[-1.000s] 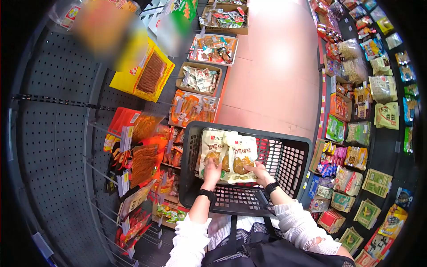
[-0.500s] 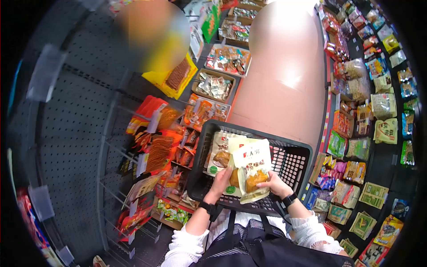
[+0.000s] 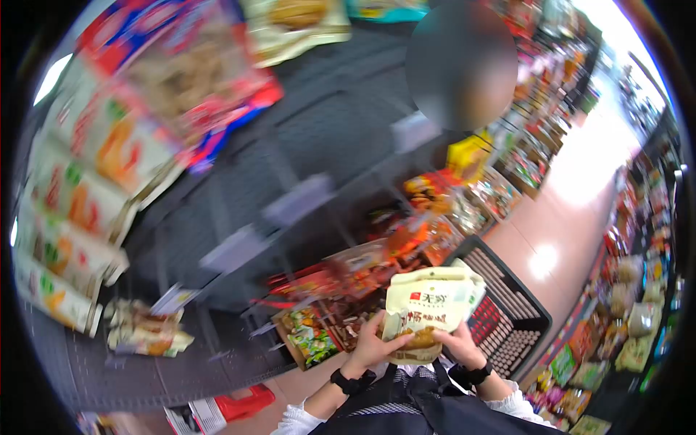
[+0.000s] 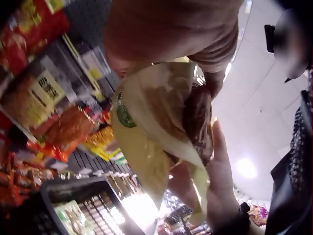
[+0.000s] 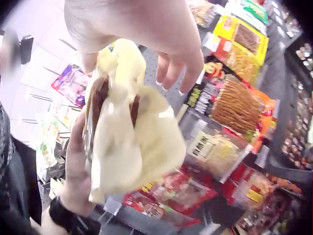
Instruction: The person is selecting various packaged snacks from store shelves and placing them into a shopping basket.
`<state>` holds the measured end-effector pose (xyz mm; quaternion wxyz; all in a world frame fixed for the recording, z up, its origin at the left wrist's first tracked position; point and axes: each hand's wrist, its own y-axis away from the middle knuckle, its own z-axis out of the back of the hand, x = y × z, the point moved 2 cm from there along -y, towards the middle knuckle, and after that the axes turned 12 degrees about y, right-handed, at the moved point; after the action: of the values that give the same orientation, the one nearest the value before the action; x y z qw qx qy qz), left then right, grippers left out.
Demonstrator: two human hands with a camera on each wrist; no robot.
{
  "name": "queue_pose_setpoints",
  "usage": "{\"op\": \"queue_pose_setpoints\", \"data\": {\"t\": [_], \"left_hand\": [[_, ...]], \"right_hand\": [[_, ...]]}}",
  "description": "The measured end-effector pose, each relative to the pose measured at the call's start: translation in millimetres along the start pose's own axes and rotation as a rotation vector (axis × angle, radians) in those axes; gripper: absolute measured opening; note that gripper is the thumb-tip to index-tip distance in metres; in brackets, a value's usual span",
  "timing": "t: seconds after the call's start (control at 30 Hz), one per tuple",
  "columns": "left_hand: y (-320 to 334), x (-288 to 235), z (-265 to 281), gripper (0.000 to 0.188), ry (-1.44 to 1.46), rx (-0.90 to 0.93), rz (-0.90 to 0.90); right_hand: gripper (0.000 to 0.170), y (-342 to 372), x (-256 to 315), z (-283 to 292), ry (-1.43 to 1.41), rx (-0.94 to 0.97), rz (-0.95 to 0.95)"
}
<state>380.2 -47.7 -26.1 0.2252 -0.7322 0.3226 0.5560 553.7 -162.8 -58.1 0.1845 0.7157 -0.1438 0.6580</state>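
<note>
Cream snack packs (image 3: 426, 308) with red and brown lettering are held together over the near side of the basket. The left hand (image 3: 371, 344) grips their left side, thumb across the front. At their lower right the right hand (image 3: 462, 346) pinches them. Seen from the left wrist, a pack (image 4: 151, 117) hangs under the left hand (image 4: 176, 29), the other hand's fingers behind it. In the right wrist view at least two packs (image 5: 122, 137) overlap below the right hand (image 5: 137, 24), some of whose fingers extend off the packs.
A black shopping basket (image 3: 540, 312) stands right of the hands, with a pack (image 4: 73, 218) inside in the left wrist view. Shelving with wire hooks and tags (image 3: 297, 199) fills the left. Hanging cream packs (image 3: 72, 196) are far left; a tiled aisle (image 3: 536, 246) runs to the right.
The head view has swung left along the shelf, so the basket now appears farther right. The held packs have been lifted out of the basket and stand more upright between both hands.
</note>
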Motion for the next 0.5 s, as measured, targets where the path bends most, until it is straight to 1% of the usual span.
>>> {"op": "queue_pose_setpoints", "data": {"t": [0.03, 0.07, 0.1, 0.17, 0.2, 0.23, 0.3, 0.33, 0.37, 0.43, 0.47, 0.5], "left_hand": [[16, -13, 16, 0.044, 0.013, -0.029, -0.038], [32, -27, 34, 0.046, -0.071, -0.061, -0.072], [48, -28, 48, 0.049, -0.049, -0.11, -0.076], [83, -25, 82, 0.054, -0.097, -0.177, -0.036], [96, -38, 92, 0.055, -0.048, -0.208, -0.069], [109, -40, 105, 0.055, -0.045, -0.248, -0.09], [135, -41, 129, 0.054, -0.033, -0.378, -0.202], [145, -41, 137, 0.051, -0.041, -0.41, -0.22], [157, -40, 148, 0.051, -0.037, -0.426, -0.232], [180, -37, 170, 0.049, -0.048, -0.526, -0.291], [191, -37, 179, 0.047, -0.004, -0.579, -0.315], [201, -42, 186, 0.044, 0.105, -0.618, -0.338]], "right_hand": [[0.093, -9, 8, -17, -0.031, -0.108, 0.105], [0.089, -20, 42, -42, -0.09, 0.003, 0.159], [0.085, -29, 75, -66, -0.155, 0.112, 0.207], [0.07, -44, 80, -102, -0.244, 0.316, 0.12], [0.053, -50, 91, -128, -0.209, 0.434, 0.076], [0.04, -55, 98, -155, -0.133, 0.519, 0.076], [0.032, -55, 118, -209, -0.066, 0.633, -0.117], [0.027, -58, 119, -228, -0.181, 0.73, -0.248], [0.027, -62, 118, -249, -0.164, 0.822, -0.257], [0.028, -61, 128, -290, -0.079, 1.012, -0.224], [0.028, -58, 131, -309, -0.053, 1.063, -0.189], [0.024, -57, 134, -328, 0.085, 1.073, -0.111]]}}
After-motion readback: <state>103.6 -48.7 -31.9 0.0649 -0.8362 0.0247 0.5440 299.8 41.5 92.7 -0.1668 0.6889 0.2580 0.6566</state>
